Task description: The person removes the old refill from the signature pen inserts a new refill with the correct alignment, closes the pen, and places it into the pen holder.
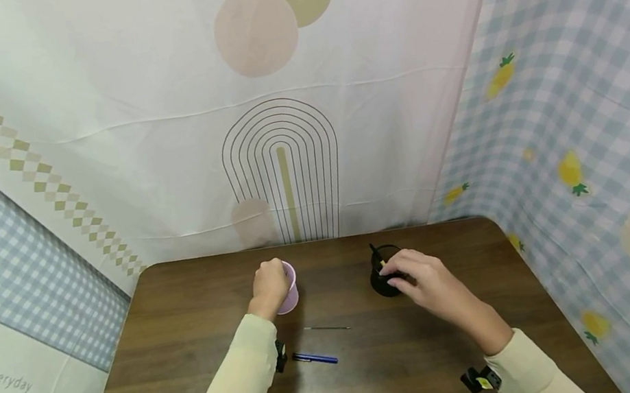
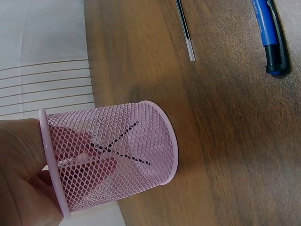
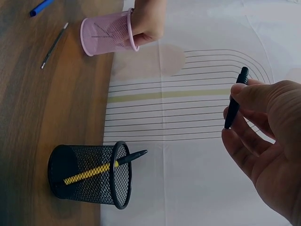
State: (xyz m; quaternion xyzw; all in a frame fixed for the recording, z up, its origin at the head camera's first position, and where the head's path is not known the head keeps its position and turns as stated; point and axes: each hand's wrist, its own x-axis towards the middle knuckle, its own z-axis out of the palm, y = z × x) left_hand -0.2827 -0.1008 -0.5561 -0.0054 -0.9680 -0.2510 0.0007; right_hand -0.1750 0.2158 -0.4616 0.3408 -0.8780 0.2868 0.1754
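Note:
My left hand [image 1: 270, 282] reaches over the rim of a pink mesh pen cup [image 2: 113, 188], its fingers down inside. Two thin dark sticks [image 2: 123, 135] cross within that cup, close to the fingertips; whether the fingers pinch one is unclear through the mesh. Between thumb and fingers, my right hand [image 3: 277, 136] pinches a short black tapered pen part [image 3: 234, 104] with a ridged end. Near that hand stands a black mesh pen cup [image 3: 89, 155], and a yellow-and-black pen [image 3: 91, 173] leans inside it.
On the brown wooden table [image 1: 204, 354] lie a thin pen refill [image 1: 328, 328] and, nearer me, a blue pen [image 1: 315, 358]. A white patterned cloth [image 1: 174, 178] hangs behind the table's far edge. Checked cloth [image 1: 558, 114] hangs at the right.

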